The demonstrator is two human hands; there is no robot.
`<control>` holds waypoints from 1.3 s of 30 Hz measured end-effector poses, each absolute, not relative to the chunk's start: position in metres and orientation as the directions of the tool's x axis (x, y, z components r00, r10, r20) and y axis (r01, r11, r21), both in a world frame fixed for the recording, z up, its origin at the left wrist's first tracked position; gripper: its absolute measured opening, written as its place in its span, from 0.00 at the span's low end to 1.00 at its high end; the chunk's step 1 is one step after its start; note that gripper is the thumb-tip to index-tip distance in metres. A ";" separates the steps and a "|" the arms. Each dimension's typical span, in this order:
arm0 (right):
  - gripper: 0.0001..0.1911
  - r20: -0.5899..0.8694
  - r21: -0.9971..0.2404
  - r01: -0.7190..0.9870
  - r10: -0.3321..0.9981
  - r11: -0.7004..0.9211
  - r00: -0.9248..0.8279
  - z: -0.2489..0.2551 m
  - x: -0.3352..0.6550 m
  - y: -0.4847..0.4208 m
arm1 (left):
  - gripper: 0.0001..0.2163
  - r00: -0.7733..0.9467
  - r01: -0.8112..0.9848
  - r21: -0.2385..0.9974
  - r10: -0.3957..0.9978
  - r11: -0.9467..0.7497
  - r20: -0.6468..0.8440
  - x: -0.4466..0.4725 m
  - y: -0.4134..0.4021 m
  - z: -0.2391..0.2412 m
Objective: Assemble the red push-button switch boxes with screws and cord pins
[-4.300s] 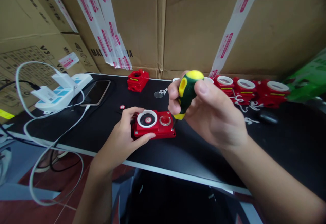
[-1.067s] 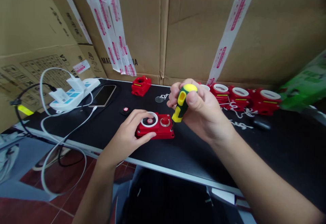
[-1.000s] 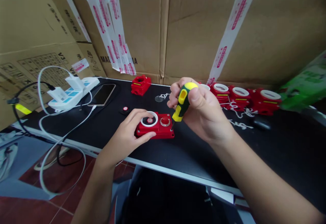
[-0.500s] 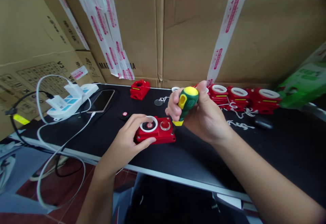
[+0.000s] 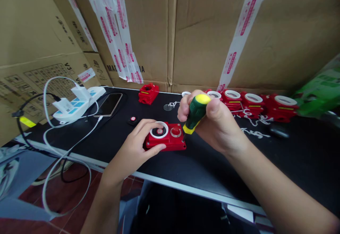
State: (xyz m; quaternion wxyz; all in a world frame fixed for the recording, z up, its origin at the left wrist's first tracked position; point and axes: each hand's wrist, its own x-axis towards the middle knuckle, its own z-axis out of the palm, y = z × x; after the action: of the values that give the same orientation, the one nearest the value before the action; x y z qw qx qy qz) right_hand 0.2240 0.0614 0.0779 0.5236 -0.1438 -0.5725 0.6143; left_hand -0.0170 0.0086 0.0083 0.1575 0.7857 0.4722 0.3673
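Gripping a screwdriver (image 5: pixel 197 113) in the right hand (image 5: pixel 219 127), with fingers curled round and thumb laid along it, apparently for a firm turning hold. Pointing it tip-down and tilted at the screw (image 5: pixel 183 141) in the near right corner of a red box (image 5: pixel 170 143). Clasping the opposite end of this box with the left hand (image 5: pixel 136 143), thumb along the near side and a finger at the white ring (image 5: pixel 166 131), likely to stop any twisting while lying flat on the counter (image 5: pixel 170 166). Just past the left hand, a small black piece (image 5: pixel 132 119); farther back, a clear disc (image 5: pixel 167 107) and another red box (image 5: pixel 148 95). Lined up by the cardboard (image 5: pixel 212 49) at right, more red boxes (image 5: pixel 256 106), perhaps to free working room. Off left, a phone (image 5: pixel 110 104) beside a power strip (image 5: pixel 66 118), presumably for charging.
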 end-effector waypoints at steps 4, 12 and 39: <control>0.26 0.433 -0.849 -0.458 0.843 0.263 -0.319 0.081 0.224 0.059 | 0.19 0.288 0.623 0.597 0.858 -0.505 0.425 -0.018 0.009 0.007; 0.42 0.342 -0.923 -0.367 0.677 0.114 -0.651 0.085 0.232 0.064 | 0.20 0.293 0.623 0.586 0.849 -0.518 0.439 -0.018 0.008 0.008; 0.27 0.369 -0.880 -0.456 0.795 0.131 -0.482 0.073 0.230 0.070 | 0.19 0.298 0.611 0.594 0.848 -0.523 0.439 -0.019 0.009 0.010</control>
State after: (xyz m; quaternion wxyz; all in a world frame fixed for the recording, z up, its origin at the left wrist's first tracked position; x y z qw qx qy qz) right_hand 0.2300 0.0705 0.0726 0.4868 -0.1477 -0.5734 0.6423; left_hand -0.0186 0.0095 0.0099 0.1595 0.7898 0.4616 0.3711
